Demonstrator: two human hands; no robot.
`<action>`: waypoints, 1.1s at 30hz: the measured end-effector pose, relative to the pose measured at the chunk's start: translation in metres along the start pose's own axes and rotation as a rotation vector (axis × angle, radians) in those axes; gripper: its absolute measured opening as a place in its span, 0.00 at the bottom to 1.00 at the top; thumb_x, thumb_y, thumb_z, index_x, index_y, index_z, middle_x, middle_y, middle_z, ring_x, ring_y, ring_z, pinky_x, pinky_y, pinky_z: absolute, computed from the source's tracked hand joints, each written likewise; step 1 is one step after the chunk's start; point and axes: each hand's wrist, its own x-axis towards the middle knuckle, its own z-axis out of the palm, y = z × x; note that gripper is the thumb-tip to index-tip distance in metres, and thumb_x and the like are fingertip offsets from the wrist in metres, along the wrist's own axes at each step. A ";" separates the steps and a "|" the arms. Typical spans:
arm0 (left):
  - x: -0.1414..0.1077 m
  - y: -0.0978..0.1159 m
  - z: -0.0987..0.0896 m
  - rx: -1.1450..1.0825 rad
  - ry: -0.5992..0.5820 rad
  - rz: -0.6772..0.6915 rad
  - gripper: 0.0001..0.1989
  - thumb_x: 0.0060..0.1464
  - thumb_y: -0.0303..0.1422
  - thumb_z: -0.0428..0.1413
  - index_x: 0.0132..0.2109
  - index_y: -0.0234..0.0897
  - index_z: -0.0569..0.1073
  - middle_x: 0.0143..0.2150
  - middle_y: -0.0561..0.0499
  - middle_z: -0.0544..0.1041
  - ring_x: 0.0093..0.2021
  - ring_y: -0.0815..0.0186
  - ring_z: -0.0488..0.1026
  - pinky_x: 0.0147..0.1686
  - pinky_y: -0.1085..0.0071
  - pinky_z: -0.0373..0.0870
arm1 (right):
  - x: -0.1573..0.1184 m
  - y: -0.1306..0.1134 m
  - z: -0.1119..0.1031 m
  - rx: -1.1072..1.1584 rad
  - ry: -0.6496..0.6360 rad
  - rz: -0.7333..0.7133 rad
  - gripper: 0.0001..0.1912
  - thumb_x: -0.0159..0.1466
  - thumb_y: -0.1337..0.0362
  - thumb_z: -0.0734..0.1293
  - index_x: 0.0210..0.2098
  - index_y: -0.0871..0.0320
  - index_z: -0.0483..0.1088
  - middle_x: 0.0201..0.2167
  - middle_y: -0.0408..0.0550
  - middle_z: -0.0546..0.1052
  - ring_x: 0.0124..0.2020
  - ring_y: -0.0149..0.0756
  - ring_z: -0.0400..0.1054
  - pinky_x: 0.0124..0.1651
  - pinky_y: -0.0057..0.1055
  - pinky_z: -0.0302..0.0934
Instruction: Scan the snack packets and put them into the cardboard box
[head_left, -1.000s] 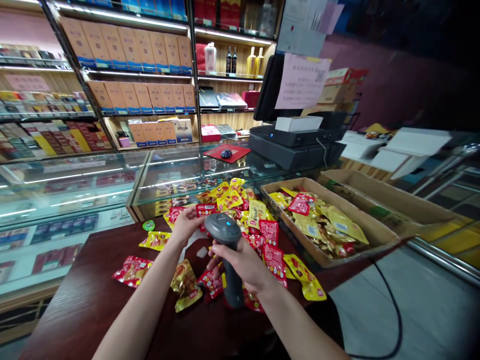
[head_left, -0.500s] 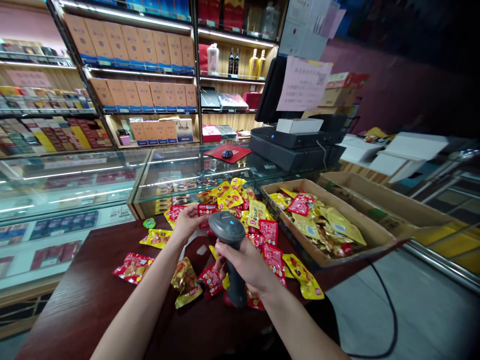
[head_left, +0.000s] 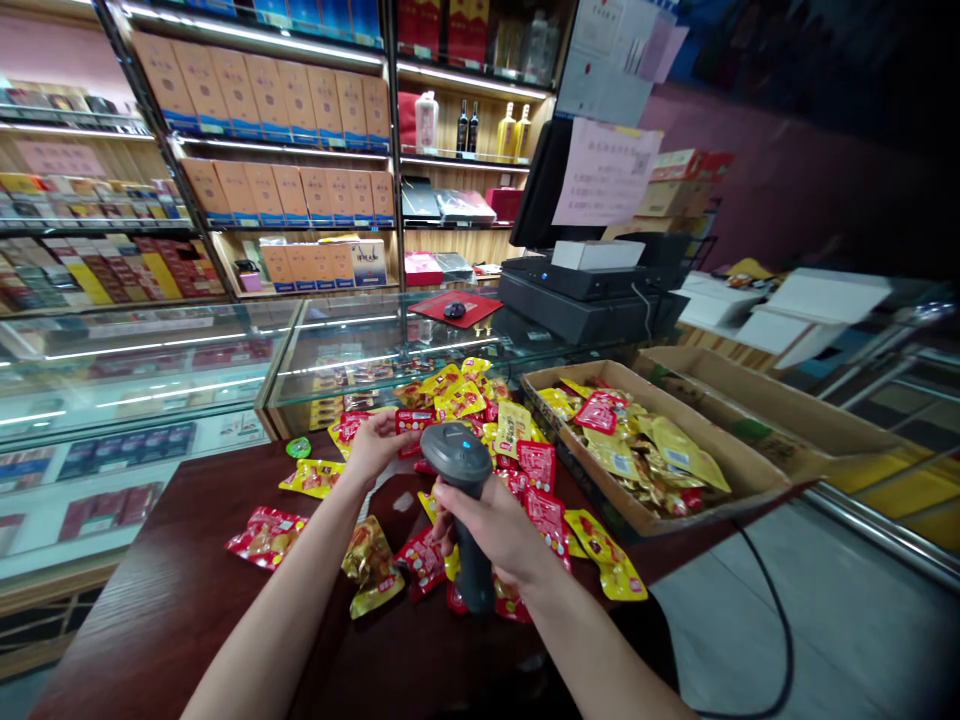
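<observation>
The left hand (head_left: 371, 448) has a narrow grip on the left end of a small, shiny red packet (head_left: 415, 420), whose long axis runs roughly left to right, pointing away from the fingertips to the right. The right hand (head_left: 501, 528) is wrapped around the handle of a dark grey plastic handheld scanner (head_left: 456, 455), standing tilted with its broad head uppermost. That head is just right of the packet and on its near side, above the dark reddish-brown wooden surface (head_left: 150, 560); the left hand is the nearer one to the packet.
</observation>
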 end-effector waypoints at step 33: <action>-0.022 0.010 0.037 0.015 -0.204 -0.111 0.22 0.37 0.40 0.66 0.42 0.36 0.76 0.35 0.47 0.80 0.33 0.61 0.77 0.34 0.68 0.72 | 0.015 -0.018 -0.048 0.097 0.200 -0.114 0.14 0.47 0.68 0.69 0.35 0.58 0.74 0.31 0.44 0.77 0.39 0.35 0.68 0.41 0.29 0.59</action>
